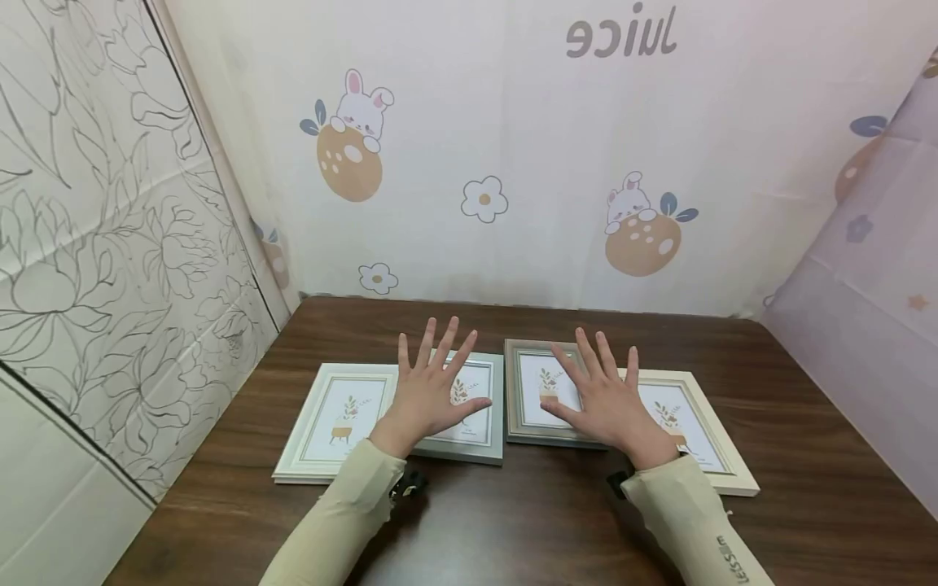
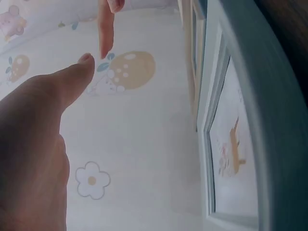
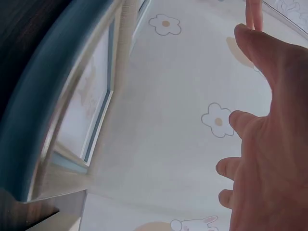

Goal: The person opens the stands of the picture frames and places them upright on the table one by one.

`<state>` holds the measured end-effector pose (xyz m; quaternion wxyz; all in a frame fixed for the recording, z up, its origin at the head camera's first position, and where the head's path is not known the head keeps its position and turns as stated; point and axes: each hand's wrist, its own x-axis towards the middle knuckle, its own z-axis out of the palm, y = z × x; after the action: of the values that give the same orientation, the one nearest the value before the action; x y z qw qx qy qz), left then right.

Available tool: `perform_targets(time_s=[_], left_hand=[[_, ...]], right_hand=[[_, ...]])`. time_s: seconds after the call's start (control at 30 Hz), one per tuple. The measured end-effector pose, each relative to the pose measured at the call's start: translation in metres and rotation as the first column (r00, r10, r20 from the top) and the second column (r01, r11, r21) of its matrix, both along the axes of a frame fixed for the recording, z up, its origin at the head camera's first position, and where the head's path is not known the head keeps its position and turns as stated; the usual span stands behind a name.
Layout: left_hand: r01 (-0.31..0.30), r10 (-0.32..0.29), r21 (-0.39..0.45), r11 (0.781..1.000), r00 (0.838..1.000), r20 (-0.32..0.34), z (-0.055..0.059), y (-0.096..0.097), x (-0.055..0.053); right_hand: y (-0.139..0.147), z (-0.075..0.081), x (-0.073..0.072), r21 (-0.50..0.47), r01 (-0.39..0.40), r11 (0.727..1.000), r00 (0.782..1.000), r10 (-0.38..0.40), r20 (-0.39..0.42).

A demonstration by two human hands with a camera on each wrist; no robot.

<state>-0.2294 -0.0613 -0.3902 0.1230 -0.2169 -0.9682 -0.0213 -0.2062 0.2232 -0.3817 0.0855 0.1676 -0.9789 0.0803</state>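
Note:
Four is avoided here: several picture frames lie flat in a row on the table. At the left end is a white picture frame, beside it a grey-blue picture frame. Right of these lie a taupe picture frame and a cream picture frame. My left hand, fingers spread straight, hovers over the white and grey-blue frames and holds nothing. Over the taupe and cream ones my right hand is spread the same way, also holding nothing. Each hand partly hides the frames below it.
The dark wood table ends at a back curtain printed with rabbits and flowers. A white panel with line-drawn flowers stands along the left side, and another curtain hangs on the right.

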Motion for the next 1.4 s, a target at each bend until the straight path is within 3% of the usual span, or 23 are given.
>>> perform_targets(time_s=[0.37,0.57,0.73,0.87,1.13,1.23,1.4], left_hand=[[-0.014,0.014,0.021,1.0,1.0,0.022,0.007,-0.034,-0.011],[-0.002,0.001,0.034,0.999,0.999,0.034,0.004,-0.058,-0.017],[-0.019,0.014,0.057,0.998,0.996,0.087,0.001,-0.079,-0.023],[-0.011,0.006,0.058,0.998,0.997,0.082,-0.004,-0.095,-0.028],[0.046,-0.046,0.064,0.997,0.999,0.01,-0.011,-0.128,-0.037],[0.036,-0.038,0.066,0.997,0.999,0.035,-0.018,-0.14,-0.041],[-0.024,0.016,0.055,0.998,0.991,0.135,-0.027,-0.162,-0.044]], right_hand=[[-0.01,0.003,-0.009,0.001,-0.076,0.997,0.996,0.076,-0.041],[-0.021,0.002,-0.017,0.03,-0.133,0.991,0.99,0.134,-0.05],[-0.031,-0.001,-0.024,0.086,-0.186,0.979,0.976,0.194,-0.101],[-0.039,-0.003,-0.026,0.124,-0.234,0.964,0.962,0.248,-0.116],[-0.062,-0.006,-0.028,0.213,-0.36,0.908,0.925,0.378,-0.045],[-0.07,-0.007,-0.029,0.228,-0.39,0.892,0.912,0.408,-0.037],[-0.082,-0.01,-0.028,0.225,-0.444,0.867,0.893,0.448,0.038]])
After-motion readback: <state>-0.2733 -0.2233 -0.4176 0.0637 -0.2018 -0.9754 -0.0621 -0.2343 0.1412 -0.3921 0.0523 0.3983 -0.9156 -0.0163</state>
